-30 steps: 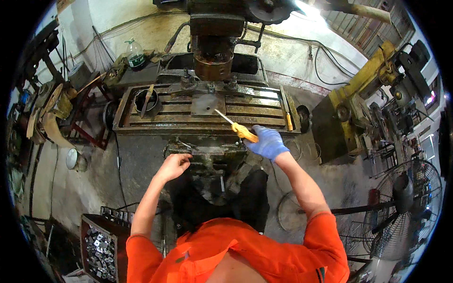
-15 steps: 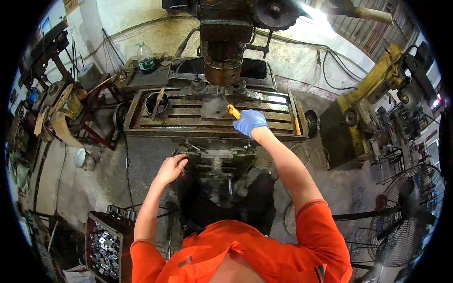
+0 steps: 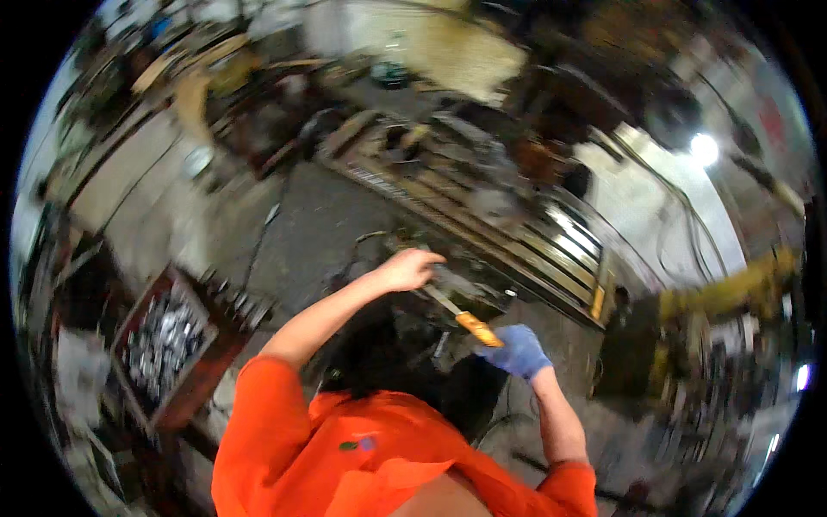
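Note:
My right hand [image 3: 519, 351], in a blue glove, is closed on the yellow handle of a hand tool [image 3: 476, 327]. A thin pale metal shaft runs from that handle up and to the left; blur hides its exact kind. The shaft's far end lies close to my bare left hand [image 3: 412, 269], whose fingers extend to the right; whether they touch it cannot be made out. Both hands are on the near side of a slotted machine table [image 3: 482, 226]. A round dark pot [image 3: 403, 145] with a brush-like thing in it stands at the table's left end.
A second yellow-handled tool [image 3: 598, 300] lies at the table's right end. To the lower left, a box [image 3: 226, 346] holds many small metal parts. A white can [image 3: 198, 160] stands on the floor, and a green plastic bottle [image 3: 390, 72] is behind the table.
My view has swung, so the table now slants and looks blurred. My right hand has drawn the yellow-handled tool back from the table towards my body. My left hand is now near its shaft.

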`<state>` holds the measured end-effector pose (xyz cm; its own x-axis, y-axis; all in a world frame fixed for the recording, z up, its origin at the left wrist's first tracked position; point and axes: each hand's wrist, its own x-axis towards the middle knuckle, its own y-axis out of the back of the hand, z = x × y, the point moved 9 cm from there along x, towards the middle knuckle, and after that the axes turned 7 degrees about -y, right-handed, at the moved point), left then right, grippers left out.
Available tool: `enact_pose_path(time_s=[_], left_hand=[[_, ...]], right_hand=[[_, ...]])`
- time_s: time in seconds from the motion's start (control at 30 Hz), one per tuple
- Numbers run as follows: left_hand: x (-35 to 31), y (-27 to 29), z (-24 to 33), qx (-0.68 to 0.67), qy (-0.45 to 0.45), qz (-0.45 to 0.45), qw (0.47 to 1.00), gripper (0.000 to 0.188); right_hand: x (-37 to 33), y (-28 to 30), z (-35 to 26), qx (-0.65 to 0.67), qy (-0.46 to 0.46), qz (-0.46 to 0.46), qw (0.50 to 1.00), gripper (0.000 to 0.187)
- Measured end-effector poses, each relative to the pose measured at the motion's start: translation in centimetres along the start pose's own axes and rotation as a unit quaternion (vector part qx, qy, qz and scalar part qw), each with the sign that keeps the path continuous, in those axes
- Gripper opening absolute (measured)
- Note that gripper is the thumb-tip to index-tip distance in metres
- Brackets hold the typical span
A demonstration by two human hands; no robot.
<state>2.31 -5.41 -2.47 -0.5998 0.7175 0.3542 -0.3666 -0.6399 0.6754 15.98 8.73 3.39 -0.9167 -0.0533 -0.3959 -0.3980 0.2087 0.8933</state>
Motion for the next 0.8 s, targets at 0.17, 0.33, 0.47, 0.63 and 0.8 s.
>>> enact_pose_path(time_s=[0.17,0.33,0.47,0.63,0.8], left_hand=[[-3.4,1.3,-0.9,0.076,0.083,-0.073,0.991,0.026],[-10.0,7.2,-2.1,0.057,0.098,0.018,0.993,0.029],[-19.4,16.9,-1.6,0.015,0.27,0.141,0.952,0.033],[-40.4,28.5,-1.3,0.246,0.477,0.264,0.801,0.038],[-55.0,29.9,-1.9,0.355,0.639,0.238,0.639,0.031]], right_hand=[[1.9,-3.6,-0.9,0.075,0.052,-0.015,0.996,0.035],[2.2,-3.0,-5.5,0.246,0.063,-0.075,0.964,0.031],[1.7,-2.7,-5.6,0.169,0.104,-0.022,0.98,0.027],[1.1,-4.2,-3.4,0.194,0.09,-0.033,0.976,0.028],[0.7,-4.6,-3.6,0.212,0.097,-0.046,0.971,0.028]])
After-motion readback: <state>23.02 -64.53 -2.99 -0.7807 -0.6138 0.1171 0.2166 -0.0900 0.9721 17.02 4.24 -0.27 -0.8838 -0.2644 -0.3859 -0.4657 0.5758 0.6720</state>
